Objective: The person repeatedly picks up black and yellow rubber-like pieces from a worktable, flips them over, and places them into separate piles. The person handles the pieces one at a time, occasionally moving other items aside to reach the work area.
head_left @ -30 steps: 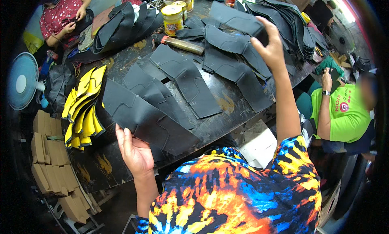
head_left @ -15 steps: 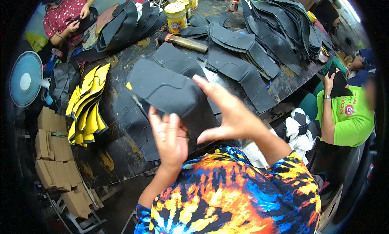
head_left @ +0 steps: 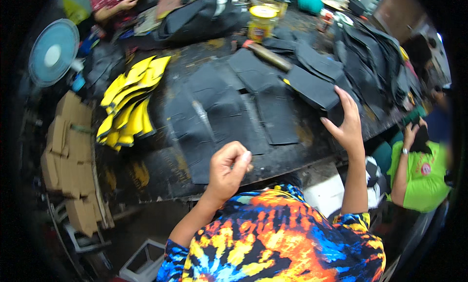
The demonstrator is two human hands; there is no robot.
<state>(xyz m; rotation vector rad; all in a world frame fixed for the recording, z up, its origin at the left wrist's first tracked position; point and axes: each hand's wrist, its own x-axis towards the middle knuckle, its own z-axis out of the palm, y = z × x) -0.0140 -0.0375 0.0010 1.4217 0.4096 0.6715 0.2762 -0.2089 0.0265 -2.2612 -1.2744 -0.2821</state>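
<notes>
Dark tabletop [head_left: 161, 172] carries flat black cut pieces [head_left: 219, 111] at centre. Yellow pieces [head_left: 129, 101] stacked left of them, yellow jar [head_left: 262, 22] beyond them. Folded black piece [head_left: 312, 89] lies right of the flat ones. My right hand [head_left: 347, 123]: fingers spread and released, tips touching that folded piece's near edge. My left hand [head_left: 226, 172]: fingers clenched, over the flat pieces' near edge; can't tell if it pinches anything.
</notes>
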